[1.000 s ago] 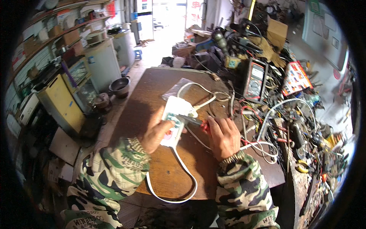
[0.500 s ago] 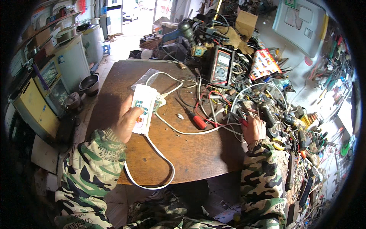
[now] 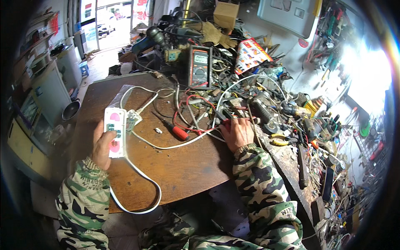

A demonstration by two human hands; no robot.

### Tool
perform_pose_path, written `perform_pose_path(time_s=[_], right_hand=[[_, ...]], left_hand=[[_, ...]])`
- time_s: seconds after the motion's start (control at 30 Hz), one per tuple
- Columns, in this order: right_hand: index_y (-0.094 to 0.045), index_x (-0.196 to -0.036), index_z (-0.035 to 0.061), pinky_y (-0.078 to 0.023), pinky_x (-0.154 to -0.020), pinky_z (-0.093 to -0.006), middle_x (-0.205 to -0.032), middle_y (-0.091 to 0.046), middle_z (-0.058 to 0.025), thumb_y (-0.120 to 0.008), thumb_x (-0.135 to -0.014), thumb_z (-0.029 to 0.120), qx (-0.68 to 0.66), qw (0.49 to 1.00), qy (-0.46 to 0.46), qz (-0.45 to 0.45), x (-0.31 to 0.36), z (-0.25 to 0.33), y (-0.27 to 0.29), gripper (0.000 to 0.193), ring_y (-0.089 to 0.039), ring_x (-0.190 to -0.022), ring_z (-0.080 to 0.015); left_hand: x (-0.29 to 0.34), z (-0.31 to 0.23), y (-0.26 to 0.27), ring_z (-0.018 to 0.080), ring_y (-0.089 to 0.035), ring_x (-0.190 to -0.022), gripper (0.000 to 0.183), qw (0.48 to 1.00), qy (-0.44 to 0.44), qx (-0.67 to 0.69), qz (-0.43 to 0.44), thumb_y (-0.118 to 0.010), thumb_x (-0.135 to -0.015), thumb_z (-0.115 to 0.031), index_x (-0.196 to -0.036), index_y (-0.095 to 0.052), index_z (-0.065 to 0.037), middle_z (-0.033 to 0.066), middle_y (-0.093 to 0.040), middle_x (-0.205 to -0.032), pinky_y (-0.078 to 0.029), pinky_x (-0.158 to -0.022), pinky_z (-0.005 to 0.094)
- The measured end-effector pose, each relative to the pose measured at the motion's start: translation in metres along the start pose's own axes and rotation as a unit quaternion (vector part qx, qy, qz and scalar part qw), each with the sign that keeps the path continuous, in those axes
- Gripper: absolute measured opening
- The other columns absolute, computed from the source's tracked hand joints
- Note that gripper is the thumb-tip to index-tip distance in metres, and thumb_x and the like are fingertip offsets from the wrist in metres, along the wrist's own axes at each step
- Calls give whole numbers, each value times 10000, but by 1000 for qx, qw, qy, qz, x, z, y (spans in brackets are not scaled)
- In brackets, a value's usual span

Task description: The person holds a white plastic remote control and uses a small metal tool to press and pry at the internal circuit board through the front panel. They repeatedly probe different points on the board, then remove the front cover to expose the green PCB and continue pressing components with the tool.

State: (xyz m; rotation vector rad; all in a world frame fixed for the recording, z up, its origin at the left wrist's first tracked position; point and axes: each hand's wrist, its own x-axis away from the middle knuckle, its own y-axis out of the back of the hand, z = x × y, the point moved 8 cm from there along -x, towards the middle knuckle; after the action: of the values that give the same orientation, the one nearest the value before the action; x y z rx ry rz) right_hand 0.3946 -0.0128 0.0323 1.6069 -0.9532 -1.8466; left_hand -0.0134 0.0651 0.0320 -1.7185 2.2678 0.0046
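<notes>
The left hand [image 3: 101,149] is gripping a white, oblong plastic socket strip [image 3: 120,134] over the brown wooden bench's [image 3: 183,160] left part; its long axis is running away from the wearer, its white-corded end pointing nearer. The right hand [image 3: 239,134] is showing bent fingers; its grip cannot be told.

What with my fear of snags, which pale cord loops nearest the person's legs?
The white cord leaving the power strip's lower end; the other pale cords run farther away.
</notes>
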Motion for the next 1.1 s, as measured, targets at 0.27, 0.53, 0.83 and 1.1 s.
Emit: perform_pose_path(time_s=[0.27, 0.53, 0.83, 1.1], right_hand=[[-632, -886, 44, -482, -703, -393, -851, -565, -105, -747, -811, 264, -81, 987, 134, -46, 48, 59, 67, 259, -565, -825, -294], [-610, -821, 42, -525, -630, -422, -792, -587, -117, -695, -848, 198, -200, 970, 128, 41, 71, 70, 45, 180, -631, -746, -308], [-659, -808, 74, -546, -614, -446, -821, -620, -123, -627, -771, 82, -21, 963, 261, 62, -29, 73, -11, 49, -663, -721, -327], [-580, -630, 91, -493, -531, -430, -722, -602, -114, -654, -725, 121, -44, 897, 440, -34, -40, 96, -9, 124, -625, -627, -309]], left_hand=[[2, -5, -10, 177, -678, -863, 496, 999, 20, -1, 29, -499, -892, -136, -1371, -460, -10, 139, -659, -1115, -595, -679, 314], [7, -8, -6, 183, -681, -847, 505, 1000, 15, -10, 1, -489, -884, -138, -1370, -455, -5, 149, -661, -1122, -604, -663, 318], [3, 20, 28, 201, -681, -851, 462, 998, -20, 25, -49, -501, -871, -65, -1327, -477, -3, 126, -654, -1046, -603, -725, 335], [2, 9, -4, 209, -714, -862, 457, 1000, 8, 21, 13, -498, -892, -97, -1338, -462, 1, 153, -663, -1115, -611, -654, 316]])
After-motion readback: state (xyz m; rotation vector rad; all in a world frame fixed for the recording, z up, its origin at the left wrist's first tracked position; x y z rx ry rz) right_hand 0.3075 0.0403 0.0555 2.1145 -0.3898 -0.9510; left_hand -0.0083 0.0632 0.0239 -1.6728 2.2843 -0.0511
